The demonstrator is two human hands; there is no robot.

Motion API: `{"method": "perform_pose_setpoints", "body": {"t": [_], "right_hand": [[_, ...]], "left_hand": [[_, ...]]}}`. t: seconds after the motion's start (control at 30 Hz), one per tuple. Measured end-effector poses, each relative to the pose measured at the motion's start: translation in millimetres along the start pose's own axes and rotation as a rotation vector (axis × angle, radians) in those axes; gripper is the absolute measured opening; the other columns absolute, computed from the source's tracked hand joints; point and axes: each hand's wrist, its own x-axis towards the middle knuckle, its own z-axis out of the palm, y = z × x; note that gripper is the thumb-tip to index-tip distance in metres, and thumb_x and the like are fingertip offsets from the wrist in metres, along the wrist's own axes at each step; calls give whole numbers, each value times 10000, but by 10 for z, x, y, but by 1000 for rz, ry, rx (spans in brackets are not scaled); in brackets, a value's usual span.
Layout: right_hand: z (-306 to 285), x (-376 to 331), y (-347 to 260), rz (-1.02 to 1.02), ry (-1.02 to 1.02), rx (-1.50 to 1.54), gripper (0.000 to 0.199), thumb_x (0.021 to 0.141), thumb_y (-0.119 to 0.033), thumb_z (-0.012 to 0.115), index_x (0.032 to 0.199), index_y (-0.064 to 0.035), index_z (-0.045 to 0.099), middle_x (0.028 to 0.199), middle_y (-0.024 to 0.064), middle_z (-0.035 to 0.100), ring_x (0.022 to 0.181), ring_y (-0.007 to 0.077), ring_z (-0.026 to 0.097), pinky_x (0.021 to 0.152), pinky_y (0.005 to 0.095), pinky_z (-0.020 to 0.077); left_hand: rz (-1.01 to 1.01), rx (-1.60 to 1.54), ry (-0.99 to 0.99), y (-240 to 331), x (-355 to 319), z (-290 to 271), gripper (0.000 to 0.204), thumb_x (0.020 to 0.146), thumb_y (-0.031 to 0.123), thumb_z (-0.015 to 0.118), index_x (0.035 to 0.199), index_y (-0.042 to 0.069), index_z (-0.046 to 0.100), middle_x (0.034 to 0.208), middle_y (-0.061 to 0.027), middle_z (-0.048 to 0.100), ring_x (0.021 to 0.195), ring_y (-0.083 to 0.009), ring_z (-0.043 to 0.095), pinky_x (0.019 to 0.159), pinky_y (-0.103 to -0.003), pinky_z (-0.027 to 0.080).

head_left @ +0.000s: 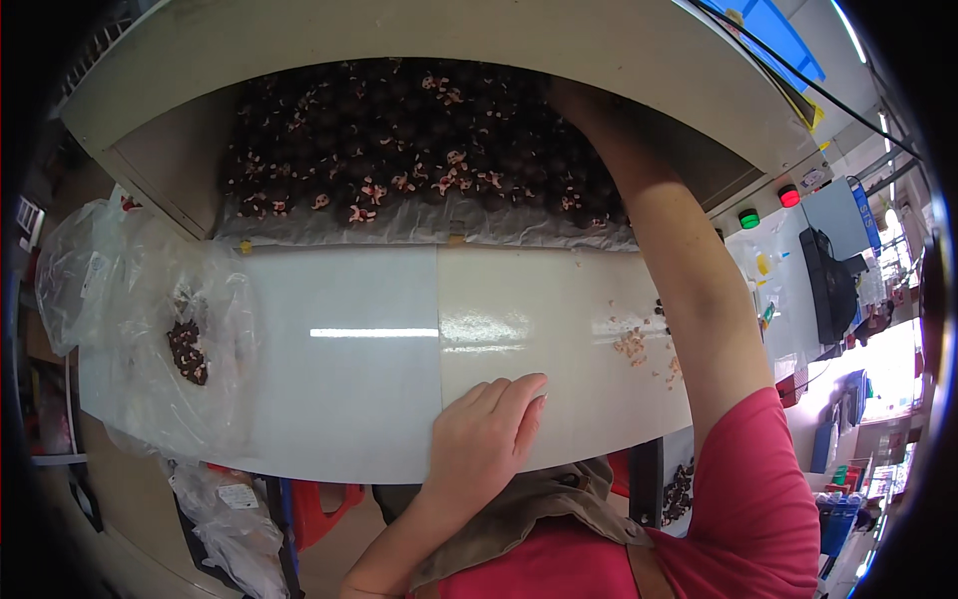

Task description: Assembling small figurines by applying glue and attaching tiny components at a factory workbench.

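My left hand (pixel 484 431) rests on the near edge of the pale worktop (pixel 349 399), fingers loosely bent, thumb a little apart, nothing visible in it. My right arm reaches far into the wide opening of a beige machine (pixel 449 30). In the shadow there my right hand (pixel 579 105) shows only in part, and its fingers are hidden. A heap of small dark pieces (pixel 379 140), mixed with little pale pink bits (pixel 374 190), fills the opening. Under the heap's front edge lies a clear plastic sheet (pixel 379 228).
On the left lies a clear plastic bag (pixel 225 399) with dark pieces (pixel 187 352) in it. Pale bits (pixel 631 345) lie scattered beside my right arm. A green button (pixel 748 219) and a red button (pixel 788 196) sit at the machine's right. A red stool (pixel 319 509) stands below the worktop.
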Motion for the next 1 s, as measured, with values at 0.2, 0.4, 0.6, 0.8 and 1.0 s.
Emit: {"method": "perform_pose_setpoints", "body": {"t": [0.2, 0.4, 0.6, 0.8, 1.0], "right_hand": [[-79, -200, 378, -109, 143, -81, 334, 888, -275, 596, 1086, -6, 600, 1001, 215, 628, 954, 411, 584, 820, 478, 476], [-962, -1068, 51, 291, -28, 748, 301, 886, -217, 654, 1076, -4, 558, 896, 100, 633, 846, 165, 608, 741, 305, 479], [-2150, -2681, -674, 380, -389, 1195, 342, 813, -24, 705, 1087, -25, 500, 996, 19, 555, 898, 88, 554, 821, 243, 444], [-2565, -3749, -814, 579, -310, 1442, 365, 775, -99, 771, 1031, -43, 518, 973, 23, 574, 913, 105, 558, 815, 256, 458], [-2751, -4316, -725, 623, -451, 1493, 464, 745, -119, 808, 1052, -36, 470, 1036, 38, 513, 968, 116, 513, 878, 274, 419]], "left_hand": [[6, -37, 32, 42, -5, 6, 146, 826, 100, 655, 969, 74, 635, 697, -42, 591, 599, -182, 574, 535, -310, 452], [-16, -33, 5, 126, -144, 7, 178, 843, 133, 630, 1006, 68, 603, 746, -64, 593, 699, -239, 593, 599, -361, 478], [-115, -386, 10, 153, -264, 135, 388, 891, 98, 586, 1266, 25, 518, 1096, -138, 566, 843, -199, 611, 720, -301, 507], [-294, -1012, -237, 547, -532, 428, 355, 946, 22, 504, 1298, -5, 473, 1200, -98, 516, 1031, -151, 566, 908, -264, 452], [-357, -850, -387, 653, -849, 663, 320, 928, 8, 530, 1247, 1, 521, 1133, -77, 532, 1006, -135, 558, 885, -252, 443]]}}
